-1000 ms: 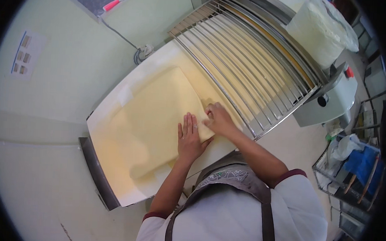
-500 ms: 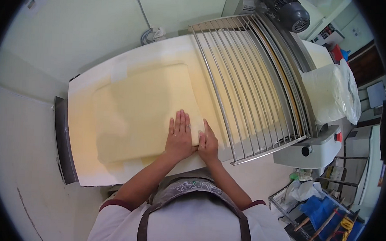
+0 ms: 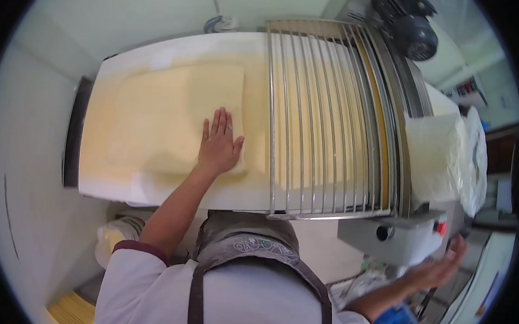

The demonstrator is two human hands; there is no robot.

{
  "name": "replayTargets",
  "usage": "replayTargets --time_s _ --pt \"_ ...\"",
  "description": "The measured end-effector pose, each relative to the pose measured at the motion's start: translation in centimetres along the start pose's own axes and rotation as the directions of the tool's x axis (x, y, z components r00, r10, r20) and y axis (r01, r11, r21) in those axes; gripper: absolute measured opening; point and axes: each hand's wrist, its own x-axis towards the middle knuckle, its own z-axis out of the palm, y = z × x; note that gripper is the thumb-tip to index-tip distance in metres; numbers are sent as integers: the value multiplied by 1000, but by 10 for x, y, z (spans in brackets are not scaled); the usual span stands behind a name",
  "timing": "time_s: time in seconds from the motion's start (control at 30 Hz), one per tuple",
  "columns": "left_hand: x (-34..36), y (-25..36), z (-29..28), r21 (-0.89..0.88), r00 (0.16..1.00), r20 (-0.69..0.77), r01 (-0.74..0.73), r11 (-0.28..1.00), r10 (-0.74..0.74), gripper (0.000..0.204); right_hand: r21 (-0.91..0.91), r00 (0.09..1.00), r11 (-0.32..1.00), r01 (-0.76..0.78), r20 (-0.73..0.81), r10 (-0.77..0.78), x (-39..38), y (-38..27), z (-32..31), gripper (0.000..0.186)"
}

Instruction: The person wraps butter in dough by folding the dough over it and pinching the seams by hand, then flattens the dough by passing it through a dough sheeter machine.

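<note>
A wide, pale yellow sheet of dough (image 3: 157,111) lies on the white belt (image 3: 177,190) of a dough sheeter. My left hand (image 3: 218,146) rests flat on the dough near its right edge, fingers stretched out and holding nothing. Off to the right, my right hand (image 3: 443,268) is raised beside the machine's control housing (image 3: 392,240), below the red button (image 3: 440,228). It looks slightly blurred, its fingers extended and apart from the button, with nothing visible in them.
A metal bar guard (image 3: 316,124) covers the belt right of the dough. Behind it stands a dark motor (image 3: 412,35). A plastic-wrapped white bundle (image 3: 439,152) sits at the machine's right. Low at left is a plastic-covered container (image 3: 117,237).
My right hand has left the dough's near right corner and swung far right beside the control housing. My left hand stays on the dough. The view has shifted.
</note>
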Motion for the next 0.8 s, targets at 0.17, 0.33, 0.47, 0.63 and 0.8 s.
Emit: replayTargets --time_s 0.17,0.33,0.47,0.63,0.8 --pt "-27 34 4 14 990 -82 114 993 -113 68 -30 616 901 -432 720 319 57 346 -16 39" --pt "-133 100 8 54 990 -76 121 991 -117 66 81 344 826 -558 928 142 5 411 65 37" --pt "-225 146 6 -19 942 -160 297 955 -296 59 223 379 806 -549 925 3 -4 413 91 35" --pt "-285 252 2 -298 789 -391 379 876 -474 43 388 467 777 -496 873 -138 -15 426 95 33" --pt "-314 422 19 -808 956 -110 74 585 -272 31 565 556 605 -561 798 -231 -6 375 95 33"
